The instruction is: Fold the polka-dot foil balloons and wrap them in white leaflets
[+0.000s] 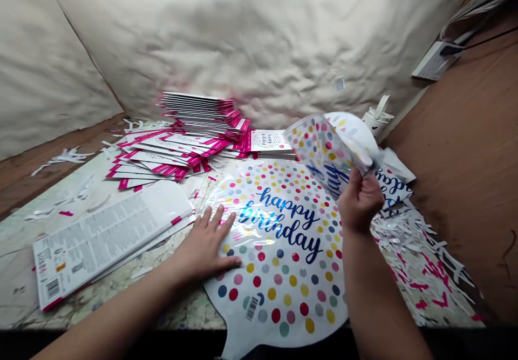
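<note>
A flat round foil balloon (pixel 283 252) with coloured dots and "happy birthday" lettering lies on the table in front of me. My left hand (pixel 208 244) rests flat on its left edge, fingers spread. My right hand (pixel 358 201) is raised above the balloon's right side and pinches a second, folded dotted balloon (pixel 324 152), which is bent over in the air.
A stack of white and pink cards (pixel 202 114) stands at the back, with more fanned out to the left. A pile of printed sheets (pixel 105 238) lies at the left front. Paper scraps (pixel 416 252) cover the right side. A power strip (pixel 435 60) sits on the brown board.
</note>
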{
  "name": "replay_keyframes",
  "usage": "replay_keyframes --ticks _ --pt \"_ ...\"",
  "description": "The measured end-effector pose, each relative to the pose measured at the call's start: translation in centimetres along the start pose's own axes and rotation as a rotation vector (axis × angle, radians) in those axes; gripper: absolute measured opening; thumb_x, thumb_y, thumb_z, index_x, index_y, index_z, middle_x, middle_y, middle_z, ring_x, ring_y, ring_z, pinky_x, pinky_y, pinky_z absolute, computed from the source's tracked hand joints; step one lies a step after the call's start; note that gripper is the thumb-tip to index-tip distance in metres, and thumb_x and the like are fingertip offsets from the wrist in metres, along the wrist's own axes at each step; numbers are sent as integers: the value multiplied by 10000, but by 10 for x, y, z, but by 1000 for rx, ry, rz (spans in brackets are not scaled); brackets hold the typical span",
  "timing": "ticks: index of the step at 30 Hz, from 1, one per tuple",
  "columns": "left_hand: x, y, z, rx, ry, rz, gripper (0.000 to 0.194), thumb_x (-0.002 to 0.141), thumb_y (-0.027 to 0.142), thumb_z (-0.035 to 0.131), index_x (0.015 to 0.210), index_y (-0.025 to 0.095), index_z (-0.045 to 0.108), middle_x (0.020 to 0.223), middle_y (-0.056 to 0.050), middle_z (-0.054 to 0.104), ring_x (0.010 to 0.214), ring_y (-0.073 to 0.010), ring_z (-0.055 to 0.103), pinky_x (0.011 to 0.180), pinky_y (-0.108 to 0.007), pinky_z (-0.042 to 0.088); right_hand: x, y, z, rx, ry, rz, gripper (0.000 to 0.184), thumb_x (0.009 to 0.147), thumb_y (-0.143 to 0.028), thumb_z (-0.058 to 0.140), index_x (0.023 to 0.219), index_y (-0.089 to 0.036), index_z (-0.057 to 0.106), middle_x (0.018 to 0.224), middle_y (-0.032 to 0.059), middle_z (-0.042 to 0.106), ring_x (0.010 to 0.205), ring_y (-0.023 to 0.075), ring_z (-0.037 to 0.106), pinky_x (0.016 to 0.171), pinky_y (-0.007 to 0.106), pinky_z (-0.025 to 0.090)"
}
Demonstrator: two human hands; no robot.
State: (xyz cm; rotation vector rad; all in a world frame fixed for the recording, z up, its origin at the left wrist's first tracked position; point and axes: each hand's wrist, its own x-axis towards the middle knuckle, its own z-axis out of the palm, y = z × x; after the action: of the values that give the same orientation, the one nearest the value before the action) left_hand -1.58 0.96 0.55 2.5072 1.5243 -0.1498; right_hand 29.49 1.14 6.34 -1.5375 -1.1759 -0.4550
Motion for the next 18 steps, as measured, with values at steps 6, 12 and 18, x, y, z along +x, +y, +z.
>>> replay_keyframes --ticks 6,12,18 --pt "7 -27 -26 -189 118 -40 597 818 620 337 1220 226 537 1280 -91 526 1148 -300 497 910 -404 427 -61 7 -45 377 -741 -601 375 869 -175 406 1212 -259 532 1207 52 589 1185 220 488 992 446 418" --pt "53 -63 -43 -415 408 -7 645 775 537 502 1322 222 371 1266 -73 518 1072 -224 541 888 -342 457 -106 43 -55 380 -1221 -568 419 874 -150 406 1268 -267 483 1291 63 513 1251 204 402 1025 449 358" --pt "107 -36 -38 -559 340 367 622 760 429 542 1310 187 382 1345 -101 430 1187 -225 448 980 -353 390 -103 51 -54 421 -1275 -504 423 865 -129 410 1264 -248 487 1279 72 524 1240 187 413 1036 438 341"
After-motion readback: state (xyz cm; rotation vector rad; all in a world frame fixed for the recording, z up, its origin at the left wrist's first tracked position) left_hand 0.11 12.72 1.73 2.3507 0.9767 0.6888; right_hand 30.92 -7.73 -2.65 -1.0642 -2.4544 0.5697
